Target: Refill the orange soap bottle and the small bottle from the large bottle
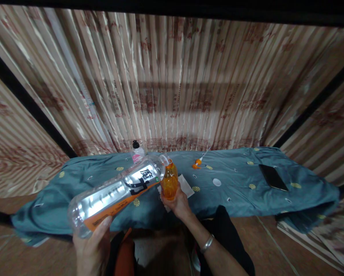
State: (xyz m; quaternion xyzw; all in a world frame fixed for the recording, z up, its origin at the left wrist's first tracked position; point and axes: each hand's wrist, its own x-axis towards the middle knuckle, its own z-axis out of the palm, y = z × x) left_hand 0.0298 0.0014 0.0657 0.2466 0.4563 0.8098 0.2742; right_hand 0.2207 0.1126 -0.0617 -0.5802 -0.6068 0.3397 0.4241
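Note:
A large clear plastic bottle (114, 199) with a silver and orange label lies tilted in my left hand (93, 245), which is closed round its base end. Its open neck meets the mouth of a small orange see-through bottle (170, 182). My right hand (176, 201) is wrapped round the lower part of that orange bottle, holding it nearly upright. An orange pump top (197, 163) with a thin tube rests on the teal cloth (235, 195), to the right of the bottles. Whether liquid is passing between the bottles is too small to tell.
Behind the large bottle stands a clear bottle with a black cap (137, 152). White tissue (186, 186) lies by my right hand. A dark phone (273, 177) is on the right of the cloth, a white round piece (217, 182) nearer. Patterned curtains (172, 84) hang behind.

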